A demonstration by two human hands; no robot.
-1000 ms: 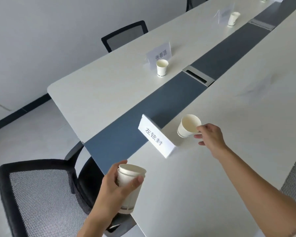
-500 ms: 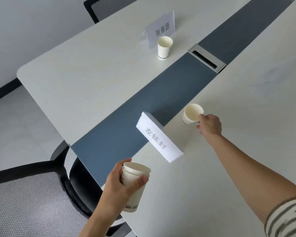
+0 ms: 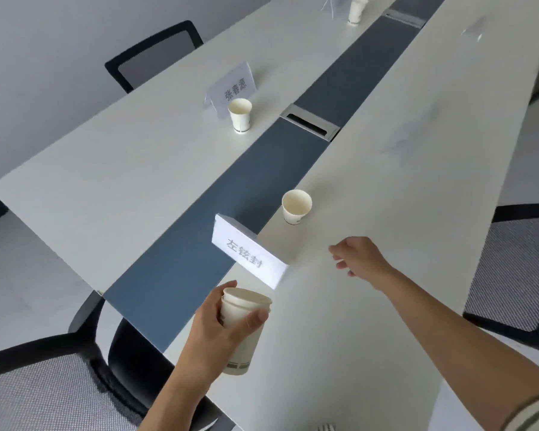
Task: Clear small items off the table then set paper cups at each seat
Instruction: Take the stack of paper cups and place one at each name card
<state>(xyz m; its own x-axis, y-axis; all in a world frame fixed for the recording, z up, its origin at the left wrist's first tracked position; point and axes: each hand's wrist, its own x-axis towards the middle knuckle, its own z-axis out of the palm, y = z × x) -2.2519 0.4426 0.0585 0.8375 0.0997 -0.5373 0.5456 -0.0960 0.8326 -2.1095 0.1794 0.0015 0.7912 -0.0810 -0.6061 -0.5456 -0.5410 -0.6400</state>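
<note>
The left hand (image 3: 221, 325) is wrapped round a stack (image 3: 241, 331) of paper cups, held off the tabletop (image 3: 339, 321) edge. The right hand (image 3: 360, 259) is empty, fingers loosely curled, apart from the cup (image 3: 296, 206) standing upright by the near card (image 3: 248, 253). Other cups stand by the far cards. These look light and thin-walled (easily crushed or tipped), so I'd pinch the top one softly just under its stiff rolled rim.
</note>
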